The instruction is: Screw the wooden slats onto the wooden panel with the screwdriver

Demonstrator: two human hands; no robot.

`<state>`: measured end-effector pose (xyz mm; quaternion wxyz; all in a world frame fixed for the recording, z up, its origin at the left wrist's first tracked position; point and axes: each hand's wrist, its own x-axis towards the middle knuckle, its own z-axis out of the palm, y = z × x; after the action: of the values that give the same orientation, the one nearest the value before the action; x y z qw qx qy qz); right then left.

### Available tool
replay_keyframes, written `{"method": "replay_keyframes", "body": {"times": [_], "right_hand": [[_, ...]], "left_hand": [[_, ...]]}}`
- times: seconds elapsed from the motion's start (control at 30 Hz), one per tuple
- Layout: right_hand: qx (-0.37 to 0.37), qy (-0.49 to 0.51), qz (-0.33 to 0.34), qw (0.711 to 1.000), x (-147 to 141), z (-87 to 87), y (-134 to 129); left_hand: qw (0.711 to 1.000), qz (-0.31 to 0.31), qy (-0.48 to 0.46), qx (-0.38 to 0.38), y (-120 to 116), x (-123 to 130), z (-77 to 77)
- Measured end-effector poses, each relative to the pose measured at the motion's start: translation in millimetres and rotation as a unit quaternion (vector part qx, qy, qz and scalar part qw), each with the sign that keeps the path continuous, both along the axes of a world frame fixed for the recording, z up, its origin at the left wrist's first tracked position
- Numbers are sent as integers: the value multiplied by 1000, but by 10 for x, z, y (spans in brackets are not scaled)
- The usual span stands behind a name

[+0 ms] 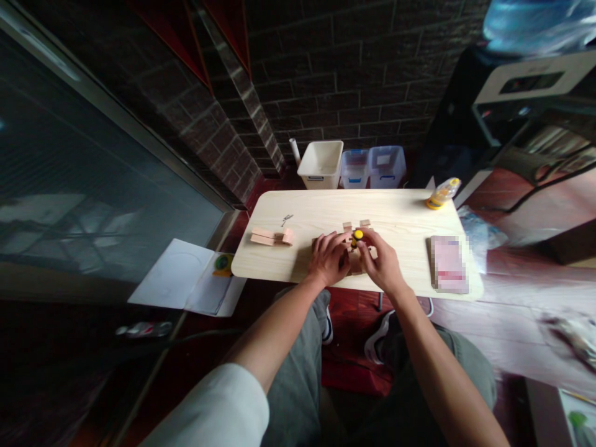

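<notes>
Yellow on top and black below, the tool (357, 235) sits over brown wood (365, 223) on the table (395, 210), pinched by the right hand (382, 262) — lower end hidden — while the left hand (327, 257) curls alongside, its grip impossible to tell.

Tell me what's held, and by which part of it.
The right hand seems to grip a small yellow-and-black object near its yellow top. The left hand is at the wooden parts; whether it holds one is hidden.
</notes>
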<state>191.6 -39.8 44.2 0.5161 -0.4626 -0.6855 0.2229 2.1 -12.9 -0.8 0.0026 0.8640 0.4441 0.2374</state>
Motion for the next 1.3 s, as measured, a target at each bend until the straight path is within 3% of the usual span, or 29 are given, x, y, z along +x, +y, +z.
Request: {"method": "replay_keyframes", "body": {"times": [1.3], "right_hand": [[8,-9,-4,1000,-2,31,-17]], "left_hand": [[1000,7,7,-9,-5,-1,-11]]}}
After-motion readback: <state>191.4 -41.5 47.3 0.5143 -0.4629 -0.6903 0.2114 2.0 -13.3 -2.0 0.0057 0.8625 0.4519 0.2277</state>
